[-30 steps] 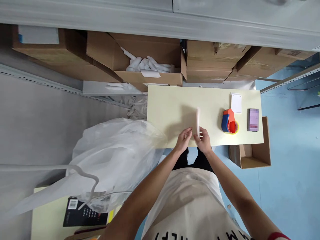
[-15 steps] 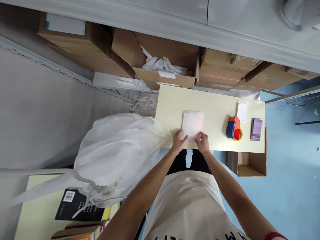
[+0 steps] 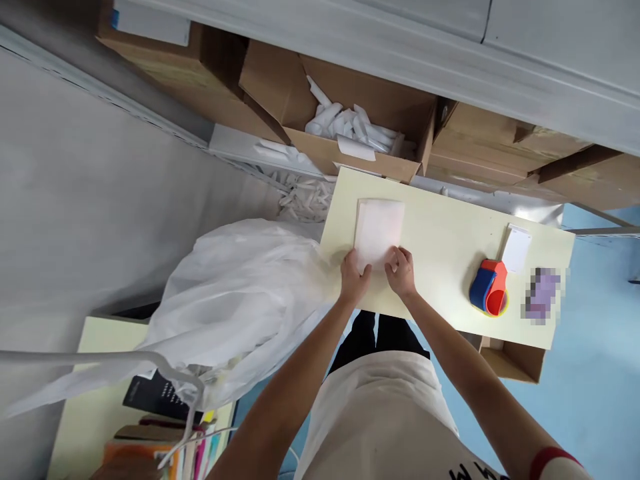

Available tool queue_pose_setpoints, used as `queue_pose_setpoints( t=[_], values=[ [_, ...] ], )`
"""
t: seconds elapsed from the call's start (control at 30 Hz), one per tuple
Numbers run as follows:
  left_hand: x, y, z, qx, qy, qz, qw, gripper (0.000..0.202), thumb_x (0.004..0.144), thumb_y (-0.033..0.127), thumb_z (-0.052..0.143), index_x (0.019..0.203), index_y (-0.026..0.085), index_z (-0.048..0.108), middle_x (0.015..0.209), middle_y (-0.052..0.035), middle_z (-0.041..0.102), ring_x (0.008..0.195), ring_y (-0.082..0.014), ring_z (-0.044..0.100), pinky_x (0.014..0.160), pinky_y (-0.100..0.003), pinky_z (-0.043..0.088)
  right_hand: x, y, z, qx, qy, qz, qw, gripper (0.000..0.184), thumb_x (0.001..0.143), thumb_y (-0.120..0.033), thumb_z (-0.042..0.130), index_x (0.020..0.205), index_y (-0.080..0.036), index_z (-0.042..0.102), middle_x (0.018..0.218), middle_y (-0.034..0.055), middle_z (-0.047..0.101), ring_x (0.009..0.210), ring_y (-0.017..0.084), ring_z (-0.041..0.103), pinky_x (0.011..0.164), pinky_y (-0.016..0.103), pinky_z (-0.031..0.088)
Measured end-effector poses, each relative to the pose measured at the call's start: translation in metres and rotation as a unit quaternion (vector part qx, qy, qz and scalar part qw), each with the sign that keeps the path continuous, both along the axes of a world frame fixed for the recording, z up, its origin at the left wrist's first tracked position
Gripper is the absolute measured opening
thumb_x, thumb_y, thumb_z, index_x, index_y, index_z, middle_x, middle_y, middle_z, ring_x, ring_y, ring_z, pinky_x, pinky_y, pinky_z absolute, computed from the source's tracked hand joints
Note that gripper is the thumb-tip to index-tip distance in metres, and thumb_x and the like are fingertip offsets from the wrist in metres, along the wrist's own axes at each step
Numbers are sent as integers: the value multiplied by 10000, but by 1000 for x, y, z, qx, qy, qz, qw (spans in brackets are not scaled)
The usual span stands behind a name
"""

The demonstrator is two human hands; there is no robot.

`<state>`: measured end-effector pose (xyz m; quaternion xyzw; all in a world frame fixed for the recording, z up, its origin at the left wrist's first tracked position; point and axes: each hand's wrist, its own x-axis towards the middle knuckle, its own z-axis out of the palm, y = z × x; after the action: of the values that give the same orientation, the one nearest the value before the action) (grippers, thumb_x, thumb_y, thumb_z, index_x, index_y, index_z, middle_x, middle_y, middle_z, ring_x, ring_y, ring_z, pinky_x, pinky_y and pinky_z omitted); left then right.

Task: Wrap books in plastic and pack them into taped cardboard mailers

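A flat, whitish rectangular packet [image 3: 379, 230], its wrapping faintly pink, lies on the pale yellow table [image 3: 440, 233]. My left hand [image 3: 355, 279] grips its lower left corner, thumb on top. At the lower right corner, my right hand [image 3: 401, 272] is closed with fingers curled, pinching the edge. What is inside the wrapping cannot be made out. To the right on the same table stands a red and blue tape dispenser [image 3: 489, 288], with a white card or pad [image 3: 516, 248] behind it.
A blurred-out purple item [image 3: 543, 293] lies at the table's right end. Left of the table bulges a big translucent plastic bag [image 3: 240, 287]. An open cardboard box [image 3: 300, 143] of white rolled pieces stands behind. Another box [image 3: 520, 360] sits below right; books [image 3: 145, 443] are lower left.
My view has turned, so the table appears tilted. Both hands and the packet sit slightly farther from my body, nearer the table's left end. The grip looks much the same.
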<state>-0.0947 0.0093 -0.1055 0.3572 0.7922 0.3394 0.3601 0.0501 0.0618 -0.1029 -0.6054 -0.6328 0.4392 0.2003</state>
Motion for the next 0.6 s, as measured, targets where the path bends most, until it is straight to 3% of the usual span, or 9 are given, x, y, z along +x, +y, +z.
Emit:
queue_pose_setpoints(
  t=[0.13, 0.23, 0.4, 0.6],
  values=[
    [-35, 34, -10, 12, 12, 32, 999, 565, 754, 265, 640, 1290, 161, 495, 1326, -148, 535, 1280, -297, 470, 1132, -445, 317, -27, 41, -8, 0, 23, 48, 999, 523, 786, -144, 538, 1307, -182, 531, 1292, 163, 466, 1156, 269, 541, 954, 453, 515],
    [-52, 47, -16, 16, 0, 55, 998, 569, 734, 240, 643, 1283, 168, 509, 1321, -137, 552, 1277, -292, 482, 1130, -436, 329, -40, 58, -11, -5, 27, 68, 997, 524, 773, -129, 549, 1292, -199, 549, 1270, 144, 468, 1117, 250, 558, 953, 436, 522],
    [-58, 47, -19, 21, -23, 71, 997, 606, 728, 241, 641, 1312, 175, 490, 1327, -132, 558, 1259, -277, 511, 1103, -424, 372, -42, 64, -11, -17, 30, 83, 996, 490, 779, -122, 543, 1263, -193, 576, 1245, 141, 469, 1037, 232, 590, 924, 421, 547],
    [-59, 41, -19, 31, -42, 39, 998, 656, 749, 270, 643, 1368, 198, 438, 1387, -127, 518, 1306, -273, 477, 1123, -429, 351, -40, 64, -12, -15, 32, 83, 996, 532, 751, -126, 584, 1276, -206, 563, 1241, 140, 496, 1083, 249, 580, 948, 443, 538]
  ],
)
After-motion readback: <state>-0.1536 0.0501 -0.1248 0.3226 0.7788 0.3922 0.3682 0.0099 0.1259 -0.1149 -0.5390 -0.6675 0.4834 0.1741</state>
